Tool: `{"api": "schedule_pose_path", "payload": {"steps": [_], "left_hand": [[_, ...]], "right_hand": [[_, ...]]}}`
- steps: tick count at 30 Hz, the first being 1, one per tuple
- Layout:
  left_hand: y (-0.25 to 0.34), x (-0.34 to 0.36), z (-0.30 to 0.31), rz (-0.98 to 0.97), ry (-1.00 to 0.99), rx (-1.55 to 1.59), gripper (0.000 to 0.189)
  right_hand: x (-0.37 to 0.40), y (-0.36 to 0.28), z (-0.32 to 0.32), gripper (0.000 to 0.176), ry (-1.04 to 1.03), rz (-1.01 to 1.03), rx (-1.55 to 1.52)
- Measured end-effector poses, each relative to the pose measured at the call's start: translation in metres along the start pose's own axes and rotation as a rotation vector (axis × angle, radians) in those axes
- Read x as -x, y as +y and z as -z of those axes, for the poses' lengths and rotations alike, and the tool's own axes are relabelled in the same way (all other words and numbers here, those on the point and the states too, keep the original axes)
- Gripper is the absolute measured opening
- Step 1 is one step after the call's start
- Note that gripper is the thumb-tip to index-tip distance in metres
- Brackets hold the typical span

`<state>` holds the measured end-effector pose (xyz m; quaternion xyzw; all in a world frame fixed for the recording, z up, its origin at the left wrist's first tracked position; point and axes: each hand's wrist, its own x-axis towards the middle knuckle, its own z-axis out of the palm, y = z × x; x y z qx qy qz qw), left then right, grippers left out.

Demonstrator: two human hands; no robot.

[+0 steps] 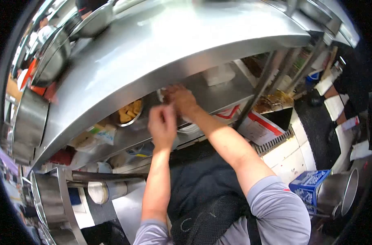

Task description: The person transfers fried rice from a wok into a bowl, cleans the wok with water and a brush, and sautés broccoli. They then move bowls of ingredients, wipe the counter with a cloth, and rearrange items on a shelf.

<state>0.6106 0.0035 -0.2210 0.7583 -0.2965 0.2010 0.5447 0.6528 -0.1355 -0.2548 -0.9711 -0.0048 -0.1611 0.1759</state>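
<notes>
Both of my hands reach in at the lower shelf under the steel counter. My right hand (pixel 181 100) is at the shelf with its fingers over a small whitish thing (pixel 160 94), smeared by motion, so I cannot make out its kind or the grip. Just in front and to the left, my left hand (pixel 162 124) is raised with its fingers curled in. What it holds, if anything, does not show. Nearest to it on the left, a round metal bowl (pixel 133 121) with yellow-brown chunks (pixel 129 112) sits on the shelf, partly under the counter edge.
The steel counter (pixel 182 24) overhangs the shelf. Metal bowls (pixel 53 61) and a tall pot (pixel 30 118) stand at its left end. A white container (pixel 219 74) sits deeper on the shelf. On the right are a red-and-white box (pixel 261 128), a blue box (pixel 307 185) and a metal pot (pixel 337 192).
</notes>
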Motion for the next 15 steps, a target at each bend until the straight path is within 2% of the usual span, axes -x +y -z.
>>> {"api": "schedule_pose_path", "payload": {"steps": [2, 3, 5, 6, 8, 9, 11, 12, 13, 14, 15], "left_hand": [[0.043, -0.03, -0.043, -0.117, -0.255, -0.187, 0.035], [0.049, -0.04, -0.07, -0.05, -0.324, -0.313, 0.046], [0.016, -0.051, -0.133, -0.205, -0.253, -0.416, 0.055], [0.007, -0.063, -0.154, -0.216, -0.263, -0.402, 0.055], [-0.006, -0.088, -0.179, 0.162, -0.638, -0.224, 0.049], [-0.007, -0.096, -0.181, 0.15, -0.643, -0.22, 0.049], [-0.017, -0.105, -0.175, -0.001, -0.521, -0.346, 0.052], [-0.015, -0.111, -0.161, 0.152, -0.547, -0.177, 0.055], [-0.014, -0.116, -0.145, 0.303, -0.565, -0.01, 0.059], [0.037, -0.118, -0.099, 0.524, -0.65, 0.112, 0.062], [0.039, -0.12, -0.098, 0.519, -0.651, 0.1, 0.062]], "right_hand": [[0.016, 0.005, -0.021, 0.035, 0.179, 0.111, -0.025], [0.023, 0.006, -0.03, 0.034, 0.267, 0.171, -0.036], [0.032, 0.007, -0.038, 0.032, 0.444, 0.293, -0.06], [0.035, 0.007, -0.036, 0.032, 0.45, 0.278, -0.048], [0.039, 0.011, -0.029, 0.035, 0.407, 0.304, -0.172], [0.039, 0.014, -0.023, 0.039, 0.259, 0.242, -0.071], [0.02, 0.053, -0.063, 0.041, 0.273, 0.289, -0.084], [0.019, 0.046, -0.035, 0.044, 0.28, 0.349, -0.099], [0.021, 0.036, -0.007, 0.055, 0.148, 0.06, -0.022], [0.014, 0.036, 0.033, 0.067, -0.198, -0.099, -0.131], [0.012, 0.034, 0.034, 0.067, -0.19, -0.096, -0.14]]}}
